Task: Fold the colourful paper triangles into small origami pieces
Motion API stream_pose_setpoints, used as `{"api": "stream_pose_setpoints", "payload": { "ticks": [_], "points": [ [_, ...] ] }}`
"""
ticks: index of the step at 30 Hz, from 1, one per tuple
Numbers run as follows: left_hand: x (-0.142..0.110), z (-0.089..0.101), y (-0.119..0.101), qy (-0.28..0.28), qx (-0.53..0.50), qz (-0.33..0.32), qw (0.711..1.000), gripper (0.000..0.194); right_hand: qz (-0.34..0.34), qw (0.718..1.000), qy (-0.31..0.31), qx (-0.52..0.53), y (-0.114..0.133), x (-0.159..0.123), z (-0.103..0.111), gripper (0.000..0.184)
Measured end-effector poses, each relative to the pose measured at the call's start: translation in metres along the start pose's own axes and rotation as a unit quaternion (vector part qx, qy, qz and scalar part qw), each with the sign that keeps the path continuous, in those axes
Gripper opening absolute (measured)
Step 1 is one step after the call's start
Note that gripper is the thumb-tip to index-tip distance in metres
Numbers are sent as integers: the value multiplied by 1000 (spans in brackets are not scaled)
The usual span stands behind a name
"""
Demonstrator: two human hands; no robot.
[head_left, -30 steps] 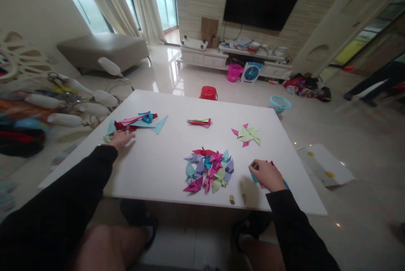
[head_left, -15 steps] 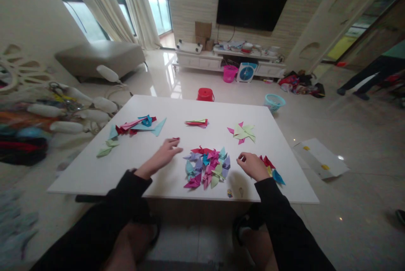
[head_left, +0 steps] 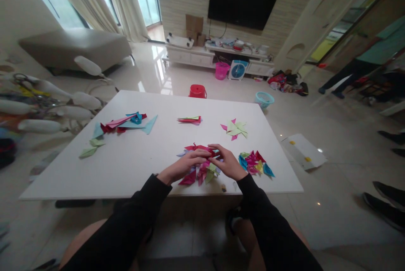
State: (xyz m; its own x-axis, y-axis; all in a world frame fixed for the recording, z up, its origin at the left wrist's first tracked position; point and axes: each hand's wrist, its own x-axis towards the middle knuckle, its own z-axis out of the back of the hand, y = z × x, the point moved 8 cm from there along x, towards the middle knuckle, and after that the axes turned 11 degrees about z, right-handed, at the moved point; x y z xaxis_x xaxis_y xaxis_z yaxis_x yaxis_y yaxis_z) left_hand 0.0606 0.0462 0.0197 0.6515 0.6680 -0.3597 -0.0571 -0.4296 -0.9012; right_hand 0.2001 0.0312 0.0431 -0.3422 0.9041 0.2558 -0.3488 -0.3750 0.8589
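My left hand [head_left: 191, 162] and my right hand [head_left: 227, 161] meet over a cluster of colourful folded paper cranes [head_left: 191, 177] near the table's front. Between my fingertips is a red folded paper piece [head_left: 209, 151], gripped from both sides; the fingers hide part of its shape. My hands cover much of the cluster, which has pink, purple, green and blue pieces. Right of my right hand lies a smaller group of folded paper cranes [head_left: 252, 162] in pink, yellow, blue and red.
On the white table [head_left: 133, 165] lie flat folded papers [head_left: 133, 123] at left, a thin paper stack [head_left: 190, 120] at the back, and a green and pink folded paper pile [head_left: 234, 129] at right. A red stool [head_left: 198, 91] and a blue basket [head_left: 264, 99] stand beyond.
My hands, apart on either side of the cluster before, have come together above it. The red paper piece is now between their fingers. The right-hand crane group is uncovered. The camera view has shifted.
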Motion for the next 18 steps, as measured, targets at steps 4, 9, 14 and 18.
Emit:
{"api": "stream_pose_setpoints", "payload": {
  "ticks": [4,9,14,18],
  "points": [
    [-4,2,-9,5,18,-18,1000,32,-8,999,-34,-23,-1,7,3,18],
    [-3,31,-13,-113,3,-57,992,22,-19,998,-60,-29,-4,11,8,14],
    [5,46,1,-165,-14,-23,986,43,11,997,-81,6,0,15,10,10],
    [9,35,4,-104,-32,-28,994,47,14,995,-93,36,-3,14,8,10]
  ]
}}
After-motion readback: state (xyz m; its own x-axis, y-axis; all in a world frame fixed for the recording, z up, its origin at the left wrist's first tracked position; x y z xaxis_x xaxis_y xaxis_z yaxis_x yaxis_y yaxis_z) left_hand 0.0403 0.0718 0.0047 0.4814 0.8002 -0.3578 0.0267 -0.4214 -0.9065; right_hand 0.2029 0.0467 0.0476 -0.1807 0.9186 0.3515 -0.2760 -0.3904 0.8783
